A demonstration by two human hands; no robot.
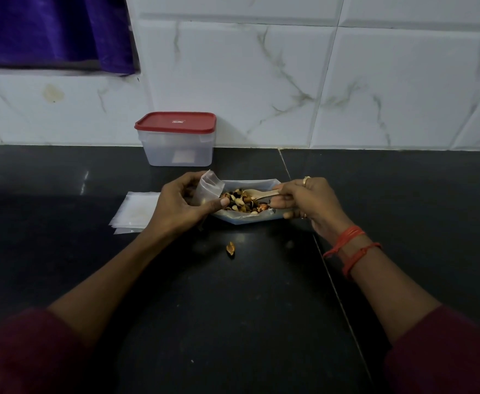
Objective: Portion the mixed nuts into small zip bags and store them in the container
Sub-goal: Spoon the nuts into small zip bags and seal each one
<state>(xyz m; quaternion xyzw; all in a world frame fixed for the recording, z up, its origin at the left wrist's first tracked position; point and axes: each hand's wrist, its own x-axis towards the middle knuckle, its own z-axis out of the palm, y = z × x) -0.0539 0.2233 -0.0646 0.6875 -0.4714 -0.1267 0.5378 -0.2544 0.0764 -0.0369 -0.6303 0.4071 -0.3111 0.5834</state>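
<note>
Holding a small zip bag (208, 185) in curled fingers of the left hand (180, 204), just beside the mixed nuts (240, 202) on the counter (233, 308). Pinching a wooden spoon (258, 193) over them with right hand (311, 203) fingers.

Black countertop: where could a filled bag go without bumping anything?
Bare counter lies right of the right hand, up to the white tiled wall, and left of the red-lidded clear plastic container, behind the flat clear bag stack. The middle is crowded: left hand, mixed nuts, a stray nut nearer.
</note>
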